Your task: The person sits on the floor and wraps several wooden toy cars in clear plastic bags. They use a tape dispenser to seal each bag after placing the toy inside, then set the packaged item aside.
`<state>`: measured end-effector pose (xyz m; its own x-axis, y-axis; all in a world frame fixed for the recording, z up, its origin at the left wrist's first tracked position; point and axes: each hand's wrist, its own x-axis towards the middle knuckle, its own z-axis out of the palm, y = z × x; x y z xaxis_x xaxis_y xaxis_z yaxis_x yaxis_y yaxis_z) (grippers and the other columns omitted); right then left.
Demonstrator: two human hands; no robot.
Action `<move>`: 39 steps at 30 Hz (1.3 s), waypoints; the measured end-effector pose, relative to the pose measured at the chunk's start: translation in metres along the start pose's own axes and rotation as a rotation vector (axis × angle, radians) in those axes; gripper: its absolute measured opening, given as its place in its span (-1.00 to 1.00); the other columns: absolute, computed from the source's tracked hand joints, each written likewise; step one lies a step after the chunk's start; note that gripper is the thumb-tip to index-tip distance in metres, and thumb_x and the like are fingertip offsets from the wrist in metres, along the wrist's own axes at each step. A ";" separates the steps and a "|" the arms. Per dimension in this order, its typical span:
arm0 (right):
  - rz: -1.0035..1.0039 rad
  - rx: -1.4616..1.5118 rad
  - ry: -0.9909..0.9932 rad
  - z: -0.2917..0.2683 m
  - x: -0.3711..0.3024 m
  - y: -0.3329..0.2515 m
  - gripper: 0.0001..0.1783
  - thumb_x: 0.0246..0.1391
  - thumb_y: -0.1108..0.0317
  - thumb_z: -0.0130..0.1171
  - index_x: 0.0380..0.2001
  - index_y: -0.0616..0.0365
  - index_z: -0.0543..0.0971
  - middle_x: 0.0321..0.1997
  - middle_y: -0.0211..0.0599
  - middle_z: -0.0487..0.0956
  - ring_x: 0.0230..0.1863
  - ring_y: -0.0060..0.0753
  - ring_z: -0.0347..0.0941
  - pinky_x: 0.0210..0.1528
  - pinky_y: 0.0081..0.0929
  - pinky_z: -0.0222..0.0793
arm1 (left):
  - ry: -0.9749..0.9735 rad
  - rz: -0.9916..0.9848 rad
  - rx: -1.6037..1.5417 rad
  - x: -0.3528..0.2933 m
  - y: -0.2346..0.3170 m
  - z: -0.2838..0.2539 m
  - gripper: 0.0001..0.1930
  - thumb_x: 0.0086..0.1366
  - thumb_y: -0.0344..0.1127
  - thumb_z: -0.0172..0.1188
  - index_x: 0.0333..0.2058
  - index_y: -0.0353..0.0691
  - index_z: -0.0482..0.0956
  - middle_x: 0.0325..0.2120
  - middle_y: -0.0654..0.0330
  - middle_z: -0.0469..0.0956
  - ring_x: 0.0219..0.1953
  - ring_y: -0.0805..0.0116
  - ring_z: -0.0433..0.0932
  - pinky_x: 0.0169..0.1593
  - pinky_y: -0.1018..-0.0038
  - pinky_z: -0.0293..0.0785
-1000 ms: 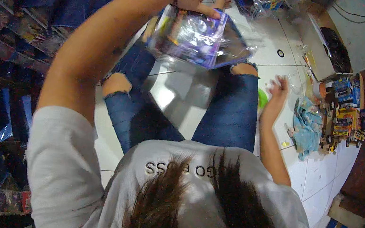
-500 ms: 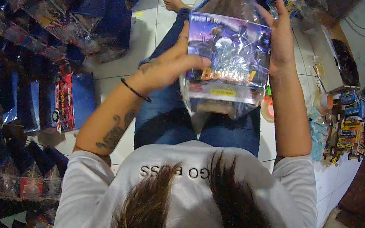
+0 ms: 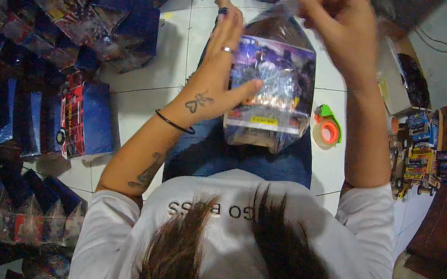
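Note:
A package (image 3: 273,83) in clear plastic, with a purple printed picture and a yellow label low on its front, rests on my lap. My left hand (image 3: 218,63) steadies its left side, thumb across the front and fingers stretched along the edge. Above the package, the plastic narrows to a point. My right hand (image 3: 337,32) is raised at that upper end, with fingers bent and pinched near the plastic's tip. The fingertips are blurred, so the exact grip is hard to see. A green tape dispenser (image 3: 338,121) with an orange core lies on the floor right of my lap.
Rows of wrapped packages with dark blue backs (image 3: 120,18) fill the left side. One red toy vehicle (image 3: 74,116) in a package lies among them. On the right are small colourful toy vehicles (image 3: 423,151) and a white box (image 3: 402,80). White floor tiles (image 3: 141,103) show between.
The package has come slightly down and tilted back. My right hand has left its right side and moved to the plastic's top. The tape dispenser now shows fully.

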<state>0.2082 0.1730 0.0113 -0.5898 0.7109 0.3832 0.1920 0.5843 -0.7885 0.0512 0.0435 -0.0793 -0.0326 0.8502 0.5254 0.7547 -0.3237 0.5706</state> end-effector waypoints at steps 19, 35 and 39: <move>0.011 0.127 0.154 -0.046 -0.126 0.153 -0.55 -0.06 0.34 0.25 -0.06 0.27 0.51 0.00 -0.17 0.56 0.04 -0.19 0.47 0.26 -0.22 0.13 | -0.297 0.223 0.490 -0.016 0.044 0.019 0.03 -0.19 -0.12 0.42 0.24 -0.38 0.08 0.30 -0.07 0.00 0.37 0.00 -0.07 0.36 0.15 -0.10; 0.588 0.843 0.621 -0.077 -0.136 0.281 -0.56 0.03 0.27 0.22 -0.01 0.14 0.41 -0.20 -0.42 0.50 -0.24 -0.52 0.44 -0.21 -0.60 0.39 | -0.013 0.302 0.374 -0.025 0.024 0.028 -0.26 -0.08 -0.19 0.32 0.10 -0.39 0.33 0.16 -0.04 0.31 0.23 0.02 0.25 0.26 0.15 0.18; -0.223 0.322 0.297 -0.075 -0.038 0.133 -0.42 -0.10 0.50 0.17 0.06 0.23 0.30 -0.02 -0.15 0.46 -0.05 -0.31 0.46 -0.01 -0.41 0.39 | 0.020 0.255 0.430 -0.034 0.029 0.037 -0.30 -0.03 -0.20 0.28 0.09 -0.40 0.33 0.15 -0.07 0.30 0.23 0.01 0.25 0.28 0.16 0.15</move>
<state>0.3153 0.2531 -0.0717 -0.3308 0.6905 0.6432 -0.1933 0.6176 -0.7624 0.0981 0.0203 -0.1041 0.1792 0.7567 0.6287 0.9419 -0.3166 0.1125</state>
